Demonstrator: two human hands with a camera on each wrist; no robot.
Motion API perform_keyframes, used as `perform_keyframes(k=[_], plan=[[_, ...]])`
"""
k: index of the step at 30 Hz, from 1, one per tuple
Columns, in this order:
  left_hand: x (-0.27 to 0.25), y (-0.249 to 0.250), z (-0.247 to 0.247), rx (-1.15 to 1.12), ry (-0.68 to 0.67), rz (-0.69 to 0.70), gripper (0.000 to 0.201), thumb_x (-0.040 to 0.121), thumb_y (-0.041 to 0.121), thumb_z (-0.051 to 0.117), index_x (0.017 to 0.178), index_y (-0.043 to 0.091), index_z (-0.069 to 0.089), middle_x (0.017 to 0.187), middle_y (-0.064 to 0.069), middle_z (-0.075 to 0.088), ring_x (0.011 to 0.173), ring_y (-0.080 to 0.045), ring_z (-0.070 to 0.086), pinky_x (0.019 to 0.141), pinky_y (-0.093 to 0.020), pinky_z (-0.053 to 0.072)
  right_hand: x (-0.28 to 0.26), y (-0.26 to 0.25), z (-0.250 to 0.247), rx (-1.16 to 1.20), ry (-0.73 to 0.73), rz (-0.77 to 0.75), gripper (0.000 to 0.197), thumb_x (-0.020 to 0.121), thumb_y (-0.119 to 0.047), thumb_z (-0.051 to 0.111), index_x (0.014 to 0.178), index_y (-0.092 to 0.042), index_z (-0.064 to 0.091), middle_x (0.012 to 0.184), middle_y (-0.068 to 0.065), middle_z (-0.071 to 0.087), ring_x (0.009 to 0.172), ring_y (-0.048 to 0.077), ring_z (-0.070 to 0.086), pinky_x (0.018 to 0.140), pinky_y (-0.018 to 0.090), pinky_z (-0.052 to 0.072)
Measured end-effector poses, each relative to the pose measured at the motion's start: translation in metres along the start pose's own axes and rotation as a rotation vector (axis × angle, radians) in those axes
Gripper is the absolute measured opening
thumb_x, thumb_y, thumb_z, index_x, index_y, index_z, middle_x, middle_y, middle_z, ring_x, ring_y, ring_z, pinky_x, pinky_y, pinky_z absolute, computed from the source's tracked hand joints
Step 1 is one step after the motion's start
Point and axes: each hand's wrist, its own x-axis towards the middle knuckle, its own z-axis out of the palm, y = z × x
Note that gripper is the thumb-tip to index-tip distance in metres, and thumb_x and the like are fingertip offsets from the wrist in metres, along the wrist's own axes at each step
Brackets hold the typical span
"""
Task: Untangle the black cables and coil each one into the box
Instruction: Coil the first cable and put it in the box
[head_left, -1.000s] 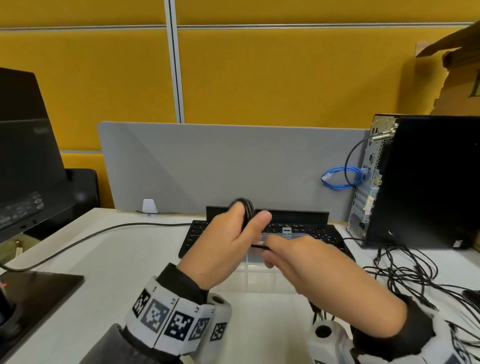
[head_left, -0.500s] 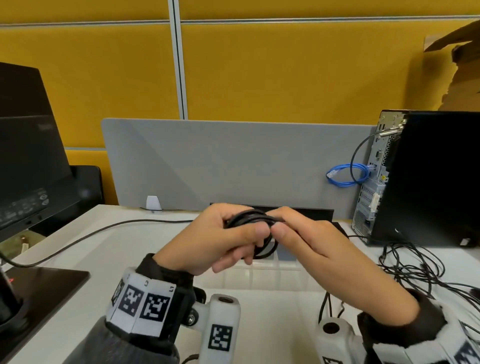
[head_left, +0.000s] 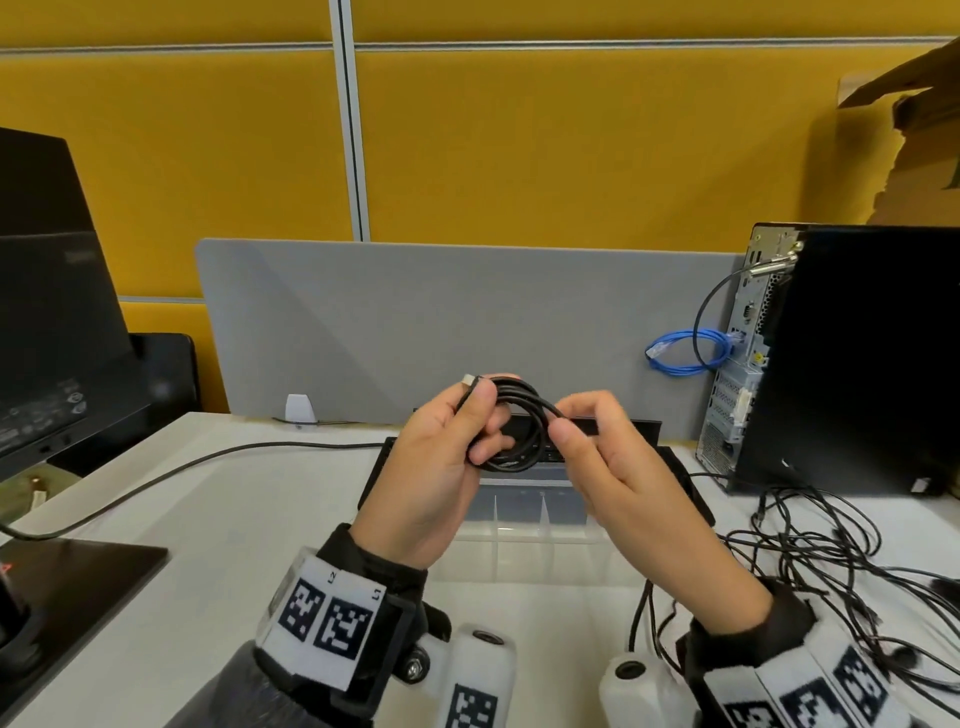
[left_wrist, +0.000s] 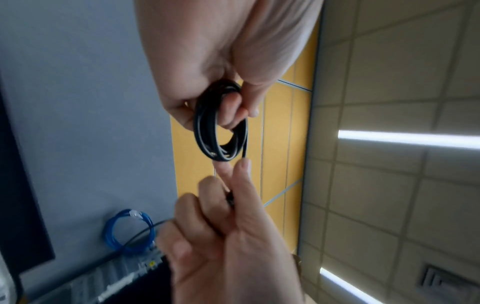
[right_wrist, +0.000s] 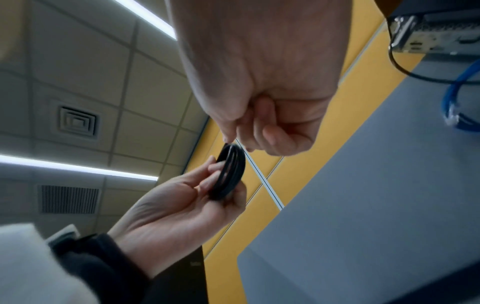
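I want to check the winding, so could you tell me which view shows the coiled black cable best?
The left wrist view: the coiled black cable faces it, loops distinct. The head view has it partly behind fingers; the right wrist view sees it edge-on.

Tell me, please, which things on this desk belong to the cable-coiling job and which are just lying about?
Part of the job:
- coiled black cable, held by the left hand and pinched by the right hand
- clear box below the hands
- tangled black cables on the right

Just lying about:
- keyboard
- computer tower
- blue cable
- monitor
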Motion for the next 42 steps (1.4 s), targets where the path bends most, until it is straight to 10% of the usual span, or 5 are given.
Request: perform_keyframes(k=[6, 10, 22, 34, 42], plan=[[-0.002, 0.000, 0.002, 0.095, -0.035, -0.027, 0.035, 0.088, 0.031, 0.043, 0.102, 0.002, 0.058, 0.053, 0.013, 0.033, 0.048, -0.003, 0.026, 0.058, -0.019, 0.034, 0.005, 0.017, -0.023, -0.765, 0.313, -0.313, 0.023, 0.092, -0.039, 0.040, 0.090, -0.027, 0.060, 0.088, -0.014, 0.040, 0.083, 0.006, 0.033, 0.069, 0.027, 0.029], [-0.004, 0.000, 0.007, -0.032, -0.105, -0.036, 0.034, 0.086, 0.030, 0.044, 0.101, 0.003, 0.056, 0.056, 0.009, 0.030, 0.047, -0.004, 0.027, 0.057, -0.017, 0.035, 0.007, 0.015, -0.019, -0.355, 0.279, -0.268, 0.014, 0.095, -0.021, 0.051, 0.085, -0.026, 0.059, 0.079, -0.012, 0.052, 0.074, 0.002, 0.053, 0.068, 0.009, 0.042], [-0.001, -0.011, 0.005, -0.033, -0.073, -0.066, 0.037, 0.087, 0.036, 0.042, 0.104, 0.006, 0.056, 0.057, 0.006, 0.033, 0.056, -0.007, 0.032, 0.068, -0.022, 0.044, 0.004, 0.005, 0.008, 0.817, 0.040, 0.260, 0.023, 0.095, -0.008, 0.045, 0.114, -0.001, 0.057, 0.096, 0.019, 0.070, 0.091, 0.026, 0.067, 0.080, 0.029, 0.055], [-0.001, -0.019, 0.008, -0.013, 0.011, -0.119, 0.022, 0.098, 0.023, 0.040, 0.096, 0.004, 0.051, 0.056, 0.005, 0.029, 0.060, -0.012, 0.029, 0.080, -0.029, 0.042, 0.000, 0.006, 0.013, 0.391, 0.148, 0.068, 0.012, 0.081, -0.008, 0.067, 0.091, -0.014, 0.070, 0.084, 0.009, 0.072, 0.085, 0.023, 0.068, 0.087, 0.040, 0.053], [0.002, -0.018, 0.002, 0.264, 0.122, 0.054, 0.018, 0.096, 0.016, 0.044, 0.103, 0.008, 0.058, 0.064, 0.011, 0.055, 0.060, -0.001, 0.052, 0.065, -0.016, 0.046, 0.000, 0.008, 0.008, -0.281, 0.302, -0.188, 0.008, 0.080, -0.021, 0.071, 0.084, -0.023, 0.064, 0.082, -0.009, 0.059, 0.074, 0.008, 0.058, 0.064, 0.016, 0.048]])
